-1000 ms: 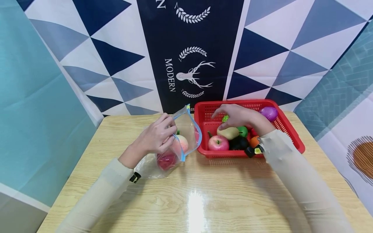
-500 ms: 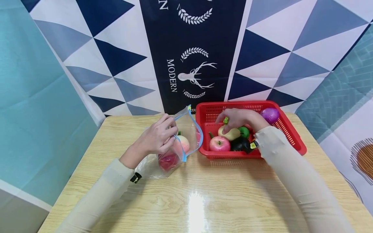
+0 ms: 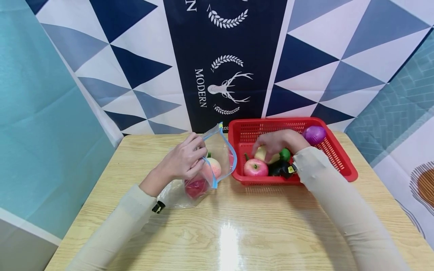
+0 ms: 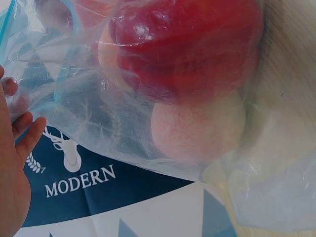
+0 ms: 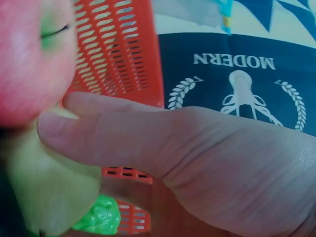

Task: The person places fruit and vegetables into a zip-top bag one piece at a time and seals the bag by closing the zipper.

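Observation:
A clear zip bag (image 3: 222,148) with a blue zip edge stands open on the table, its mouth facing the basket. My left hand (image 3: 184,158) pinches the bag's rim. Through the plastic show a peach (image 3: 213,168) and a red bell pepper (image 4: 187,49). Inside the red basket (image 3: 293,181), my right hand (image 3: 276,142) has its thumb and fingers around a pale yellow pear (image 5: 54,182); the hand hides part of it. A pink apple (image 3: 255,168) lies right beside the pear.
Also in the basket are a dark eggplant (image 3: 278,168), a small green fruit (image 3: 285,154), a purple onion-like piece (image 3: 314,135) and a bumpy green piece (image 5: 103,216). A patterned cloth (image 3: 135,56) rises behind the wooden table (image 3: 190,237).
My right hand has lowered into the basket, and its fingers have closed around the pear. The left hand keeps its grip on the bag's rim.

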